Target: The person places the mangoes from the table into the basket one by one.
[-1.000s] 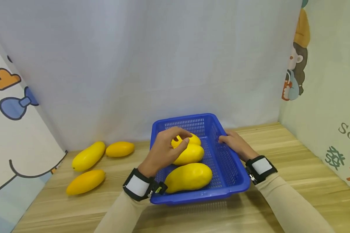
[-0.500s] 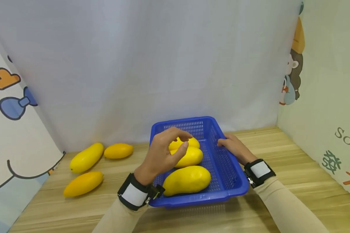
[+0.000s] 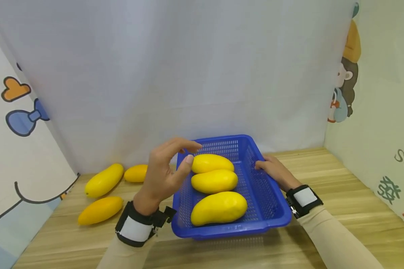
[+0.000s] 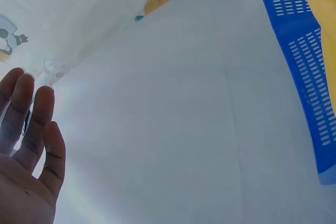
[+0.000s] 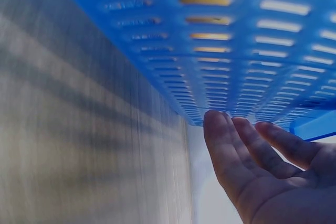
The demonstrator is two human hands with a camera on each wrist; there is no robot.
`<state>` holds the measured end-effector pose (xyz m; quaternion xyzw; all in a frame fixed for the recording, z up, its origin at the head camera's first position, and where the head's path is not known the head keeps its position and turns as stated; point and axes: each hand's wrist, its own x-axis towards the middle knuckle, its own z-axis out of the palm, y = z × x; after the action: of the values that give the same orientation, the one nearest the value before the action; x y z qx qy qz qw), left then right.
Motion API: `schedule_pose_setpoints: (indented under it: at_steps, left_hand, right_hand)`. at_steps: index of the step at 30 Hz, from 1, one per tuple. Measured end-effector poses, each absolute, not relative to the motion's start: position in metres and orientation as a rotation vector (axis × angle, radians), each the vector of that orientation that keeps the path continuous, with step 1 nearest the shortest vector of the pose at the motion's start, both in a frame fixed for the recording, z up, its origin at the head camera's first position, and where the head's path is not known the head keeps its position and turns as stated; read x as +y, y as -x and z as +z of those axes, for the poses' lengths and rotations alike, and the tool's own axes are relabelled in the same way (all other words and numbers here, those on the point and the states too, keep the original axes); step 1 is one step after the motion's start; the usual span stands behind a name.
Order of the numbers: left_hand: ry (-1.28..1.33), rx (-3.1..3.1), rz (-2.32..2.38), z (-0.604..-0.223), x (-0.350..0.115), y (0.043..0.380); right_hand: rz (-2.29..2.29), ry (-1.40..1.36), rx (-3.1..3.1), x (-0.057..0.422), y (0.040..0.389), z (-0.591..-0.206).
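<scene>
In the head view a blue slotted plastic basket (image 3: 229,228) holds three smooth yellow oblong fruits, like papayas: a far one (image 3: 213,163), a middle one (image 3: 214,181) and a larger near one (image 3: 219,208). My right hand (image 3: 277,172) grips the basket's right rim, thumb over the edge. In the right wrist view, the fingers (image 5: 220,140) reach along the slotted outside. Nothing is in my left hand (image 3: 165,170), which hovers at the basket's left rim, fingers loosely bent and thumb apart. Its spread fingers (image 4: 39,124) show apart from the basket in the left wrist view.
Left of the basket on the wooden table (image 3: 64,243) lie a long yellow fruit (image 3: 104,180), an orange-yellow one (image 3: 101,210) and a smaller one (image 3: 135,173), partly behind my left hand. A pale cloth (image 3: 188,74) hangs at the back; printed panels (image 3: 373,130) flank the table.
My left hand has moved left from over the fruits to the basket's left rim, uncovering the far and middle fruits. The right hand keeps its grip on the right rim.
</scene>
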<state>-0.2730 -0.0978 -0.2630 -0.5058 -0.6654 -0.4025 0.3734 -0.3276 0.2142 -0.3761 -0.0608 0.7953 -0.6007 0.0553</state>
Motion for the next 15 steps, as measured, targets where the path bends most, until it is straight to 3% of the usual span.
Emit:
schedule_pose_setpoints:
  at_steps: [15]
  left_hand:
    - [1.193,-1.706,-0.938,-0.256,-0.122,0.274]
  right_hand:
    - [-1.857,0.208,2.393,0.215,0.329,-0.378]
